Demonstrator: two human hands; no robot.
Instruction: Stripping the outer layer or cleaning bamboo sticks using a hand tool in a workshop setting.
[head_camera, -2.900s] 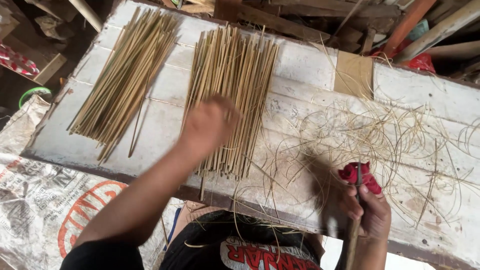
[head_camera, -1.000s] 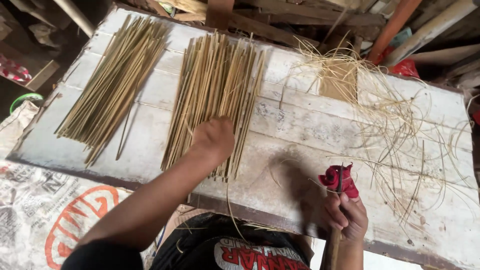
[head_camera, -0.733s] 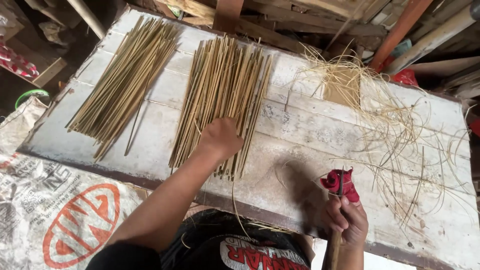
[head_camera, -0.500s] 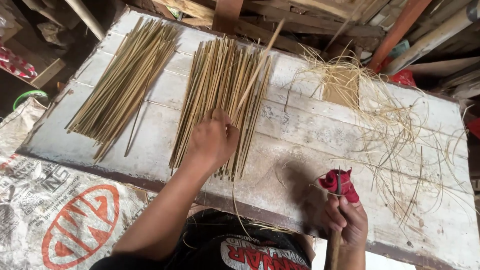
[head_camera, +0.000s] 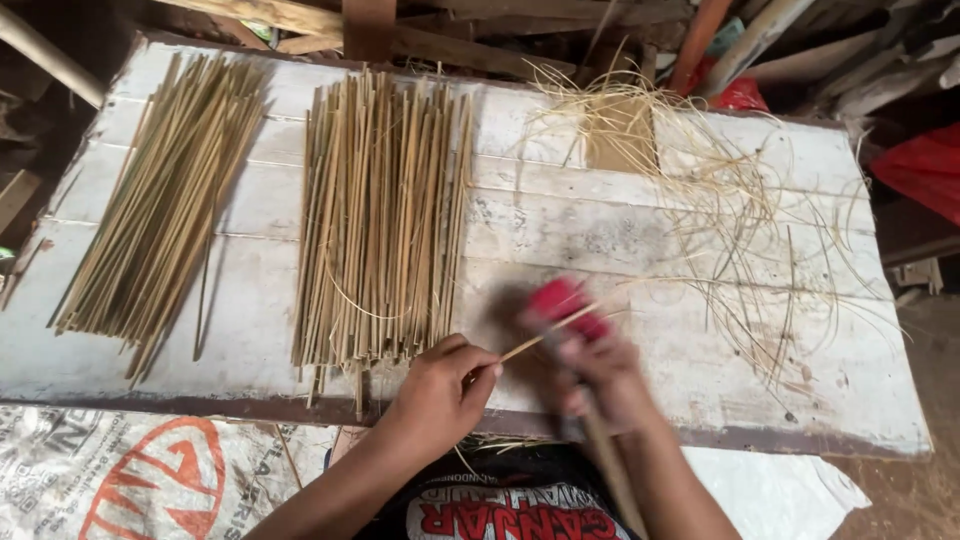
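My left hand (head_camera: 440, 385) pinches one thin bamboo stick (head_camera: 545, 333) at the near edge of the white wooden table (head_camera: 560, 230). The stick slants up to the right across a tool with a red cloth-wrapped handle (head_camera: 562, 300). My right hand (head_camera: 610, 375) grips that tool and is blurred with motion; the blade is hard to make out. Just left of my left hand lies the middle pile of split bamboo sticks (head_camera: 385, 215). A second pile of sticks (head_camera: 165, 205) lies fanned at the table's left.
Loose curly bamboo shavings (head_camera: 740, 220) spread over the right half of the table, with a small brown board (head_camera: 620, 135) under them. Timber and red objects crowd the far edge. A printed sack (head_camera: 130, 480) lies on the floor at lower left.
My left hand lifted one stick out of the middle pile and brought it right, to the tool. My right hand rose with the red-handled tool to meet the stick.
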